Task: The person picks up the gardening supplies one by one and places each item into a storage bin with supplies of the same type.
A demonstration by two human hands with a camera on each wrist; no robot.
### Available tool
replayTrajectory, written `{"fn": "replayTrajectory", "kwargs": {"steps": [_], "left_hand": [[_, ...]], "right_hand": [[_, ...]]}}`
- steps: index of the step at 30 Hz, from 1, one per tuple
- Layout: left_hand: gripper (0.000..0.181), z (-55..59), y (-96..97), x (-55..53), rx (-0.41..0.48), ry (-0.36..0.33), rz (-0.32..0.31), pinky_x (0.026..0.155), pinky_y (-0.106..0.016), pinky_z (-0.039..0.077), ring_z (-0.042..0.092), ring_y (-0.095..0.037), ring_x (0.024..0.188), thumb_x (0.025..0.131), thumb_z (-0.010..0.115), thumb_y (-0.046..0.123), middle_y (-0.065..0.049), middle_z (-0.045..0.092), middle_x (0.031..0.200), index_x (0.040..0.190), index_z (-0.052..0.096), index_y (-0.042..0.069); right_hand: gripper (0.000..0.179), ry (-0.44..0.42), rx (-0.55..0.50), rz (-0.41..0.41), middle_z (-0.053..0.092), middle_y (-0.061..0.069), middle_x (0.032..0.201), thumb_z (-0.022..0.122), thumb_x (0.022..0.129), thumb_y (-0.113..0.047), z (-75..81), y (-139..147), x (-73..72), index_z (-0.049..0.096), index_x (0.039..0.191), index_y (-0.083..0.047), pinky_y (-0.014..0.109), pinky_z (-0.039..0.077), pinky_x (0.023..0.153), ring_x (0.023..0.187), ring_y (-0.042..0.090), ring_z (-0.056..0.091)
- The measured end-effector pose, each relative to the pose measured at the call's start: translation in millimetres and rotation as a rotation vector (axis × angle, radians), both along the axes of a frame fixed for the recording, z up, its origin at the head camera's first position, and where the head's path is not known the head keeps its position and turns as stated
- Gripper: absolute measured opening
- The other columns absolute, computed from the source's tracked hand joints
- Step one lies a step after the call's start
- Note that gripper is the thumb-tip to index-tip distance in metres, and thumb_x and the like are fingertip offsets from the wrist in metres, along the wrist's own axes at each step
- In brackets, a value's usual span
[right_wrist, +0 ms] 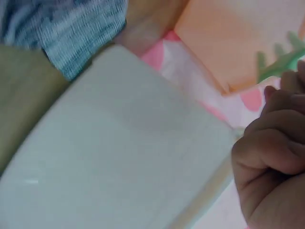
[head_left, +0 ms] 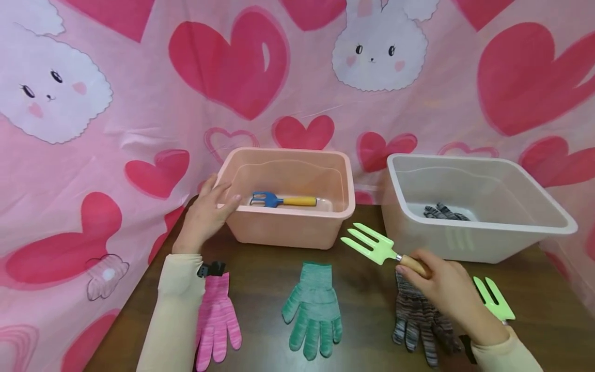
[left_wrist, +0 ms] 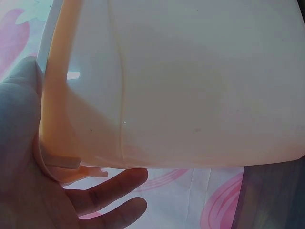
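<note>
My left hand (head_left: 201,219) holds the left front corner of the peach plastic bin (head_left: 288,230), thumb and fingers spread around its rim. In the left wrist view, two fingers (left_wrist: 112,191) show beside the bin's wall. A blue hand rake with a yellow handle (head_left: 297,201) lies inside this bin. My right hand (head_left: 448,287) grips the wooden handle of a light green hand fork (head_left: 372,244), tines toward the peach bin. Below that hand, a dark striped glove (head_left: 411,315) lies on the table, partly covered by it.
The whitish bin (head_left: 465,240) on the right contains dark striped gloves (head_left: 443,212). A pink glove (head_left: 218,320) and a green glove (head_left: 316,310) lie on the dark wooden table (head_left: 265,289). Another light green fork (head_left: 497,302) sits beyond my right wrist. A heart-patterned cloth (head_left: 302,93) hangs behind.
</note>
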State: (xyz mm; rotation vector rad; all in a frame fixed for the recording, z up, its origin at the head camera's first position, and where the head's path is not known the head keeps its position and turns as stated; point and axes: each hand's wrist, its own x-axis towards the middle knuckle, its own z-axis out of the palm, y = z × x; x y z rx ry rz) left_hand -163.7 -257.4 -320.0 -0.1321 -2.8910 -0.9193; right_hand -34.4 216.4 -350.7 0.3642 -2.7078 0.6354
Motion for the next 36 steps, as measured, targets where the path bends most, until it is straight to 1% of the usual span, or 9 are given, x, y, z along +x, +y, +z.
{"fn": "replayTrajectory", "kwargs": {"steps": [3,8,10,13,16,18,24,30,36], "left_hand": [[0.078,-0.3,2.0,-1.2,0.004,0.003,-0.007,0.105,-0.076,0.025,0.024,-0.051,0.144,0.096,0.049,0.064,-0.013,0.01,0.168,0.157,0.039,0.015],[0.079,-2.7,1.5,-2.2,0.0,0.012,-0.008,0.106,-0.075,0.025,0.025,-0.05,0.144,0.096,0.049,0.065,-0.014,0.012,0.167,0.156,0.04,0.015],[0.08,-3.4,0.7,-2.1,0.001,0.006,-0.007,0.106,-0.075,0.025,0.025,-0.05,0.144,0.096,0.049,0.066,-0.013,0.012,0.167,0.156,0.04,0.015],[0.082,-3.8,0.1,-1.4,-0.002,-0.008,-0.003,0.105,-0.076,0.026,0.024,-0.05,0.145,0.095,0.048,0.068,-0.013,0.01,0.168,0.157,0.039,0.016],[0.082,-3.3,-0.7,-1.5,-0.014,-0.006,-0.001,0.105,-0.076,0.027,0.024,-0.05,0.145,0.095,0.048,0.068,-0.013,0.011,0.168,0.157,0.038,0.016],[0.08,-2.0,-0.9,-2.2,-0.022,0.003,-0.003,0.105,-0.075,0.027,0.024,-0.051,0.144,0.096,0.049,0.066,-0.014,0.012,0.167,0.157,0.038,0.015],[0.076,2.2,0.1,-4.5,-0.015,0.005,0.0,0.105,-0.075,0.028,0.024,-0.051,0.144,0.097,0.053,0.06,-0.014,0.011,0.168,0.157,0.038,0.015],[0.081,0.5,-1.1,-1.9,-0.011,-0.01,-0.002,0.106,-0.074,0.027,0.023,-0.05,0.145,0.096,0.05,0.066,-0.013,0.01,0.168,0.157,0.038,0.015],[0.081,-0.3,-0.9,-1.1,-0.015,0.004,-0.014,0.106,-0.074,0.026,0.024,-0.051,0.145,0.096,0.048,0.067,-0.013,0.01,0.168,0.157,0.038,0.015]], "right_hand": [[0.023,0.049,-0.018,0.025,0.036,-0.015,0.059,0.084,0.083,-0.027,9.5,4.3,-4.0,0.064,0.094,-0.026,0.026,0.028,0.045,0.048,0.005,0.034],[0.023,-0.01,-0.008,0.05,0.041,-0.013,0.06,0.082,0.086,-0.032,26.1,3.9,-12.6,0.065,0.1,-0.026,0.026,0.03,0.045,0.05,0.004,0.036],[0.024,-0.012,0.012,0.084,0.041,-0.015,0.06,0.083,0.086,-0.031,32.8,5.0,-15.5,0.065,0.101,-0.026,0.026,0.031,0.046,0.05,0.003,0.037],[0.027,0.03,0.023,0.155,0.041,-0.018,0.06,0.086,0.081,-0.025,42.6,10.2,-16.5,0.065,0.098,-0.028,0.025,0.033,0.047,0.051,0.001,0.038],[0.03,0.033,-0.03,0.182,0.045,-0.018,0.061,0.088,0.079,-0.019,49.7,15.4,-15.5,0.066,0.097,-0.032,0.024,0.034,0.048,0.053,0.002,0.041],[0.029,0.018,-0.069,0.17,0.048,-0.017,0.062,0.086,0.081,-0.019,54.2,15.8,-15.7,0.067,0.098,-0.032,0.025,0.035,0.05,0.055,0.005,0.043],[0.021,-0.026,-0.055,0.121,0.043,-0.009,0.063,0.077,0.091,-0.022,59.2,4.6,-31.8,0.064,0.108,-0.025,0.028,0.032,0.046,0.054,0.008,0.041],[0.021,-0.176,-0.093,0.206,0.048,-0.005,0.068,0.068,0.099,-0.027,50.9,-12.8,-57.6,0.062,0.117,-0.018,0.029,0.039,0.051,0.059,0.013,0.047],[0.021,-0.199,-0.092,0.226,0.05,-0.003,0.07,0.067,0.099,-0.028,45.4,-24.6,-75.6,0.063,0.115,-0.016,0.033,0.04,0.056,0.064,0.018,0.048]]}}
